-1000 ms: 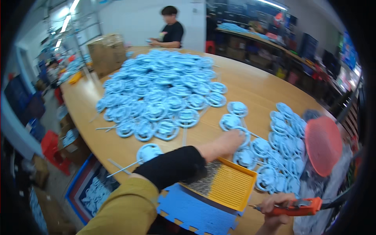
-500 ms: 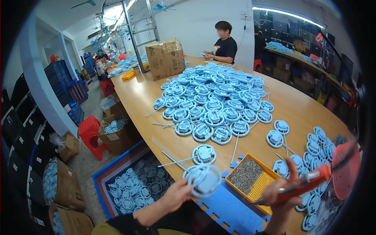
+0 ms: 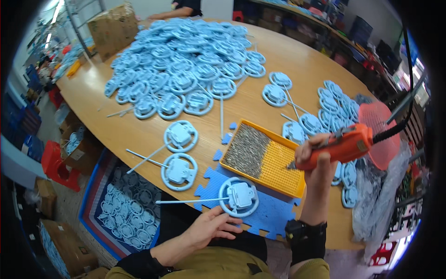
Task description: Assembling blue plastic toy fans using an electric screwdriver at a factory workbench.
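A light-blue toy steering wheel with a long thin stem lies on the blue foam mat, its stem pointing left. My left hand is open just below it, fingers spread, fingertips at the wheel's lower rim; whether they touch it I cannot tell. My right hand is wrapped round an orange electric screwdriver. Its bit points left, above the yellow tray, beside the heap of small screws. Two more stemmed wheels lie left of the mat.
A big pile of blue wheels covers the far left of the table. Smaller stacks sit at right, near a pink basket and clear plastic bags. A crate of wheels stands below the left edge.
The view has tilted down and swung right. My left hand has set the wheel down on the mat and opened. My right hand has brought the screwdriver's bit over the tray.
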The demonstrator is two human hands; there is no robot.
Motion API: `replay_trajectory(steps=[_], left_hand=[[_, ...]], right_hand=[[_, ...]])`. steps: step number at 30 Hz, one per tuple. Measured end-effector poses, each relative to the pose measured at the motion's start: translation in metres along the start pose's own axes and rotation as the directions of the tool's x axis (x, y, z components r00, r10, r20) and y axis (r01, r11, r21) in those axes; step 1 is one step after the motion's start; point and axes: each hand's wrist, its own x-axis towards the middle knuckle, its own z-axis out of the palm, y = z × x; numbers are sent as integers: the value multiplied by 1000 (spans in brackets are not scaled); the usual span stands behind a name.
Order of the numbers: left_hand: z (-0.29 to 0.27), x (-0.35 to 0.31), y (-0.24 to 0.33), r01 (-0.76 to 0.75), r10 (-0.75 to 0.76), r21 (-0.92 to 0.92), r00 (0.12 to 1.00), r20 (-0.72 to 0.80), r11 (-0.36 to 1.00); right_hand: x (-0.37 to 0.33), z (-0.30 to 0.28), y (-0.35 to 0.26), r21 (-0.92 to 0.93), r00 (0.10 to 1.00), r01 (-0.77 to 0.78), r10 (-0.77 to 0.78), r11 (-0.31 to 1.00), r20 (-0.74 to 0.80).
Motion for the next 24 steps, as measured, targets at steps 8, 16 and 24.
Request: replay_trajectory(steps=[8, 16, 24], left_hand=[[-16, 11, 12, 226, -239, 218, 971, 31, 949], [-7, -5, 15, 16, -71, 400, 990, 125, 916], [14, 16, 39, -337, 729, 920, 577, 369, -198]], right_hand=[[15, -30, 41, -94, 992, 59, -69, 994, -108], [27, -41, 62, -4, 976, 129, -127, 992, -177], [31, -40, 65, -68, 985, 71, -81, 995, -154]])
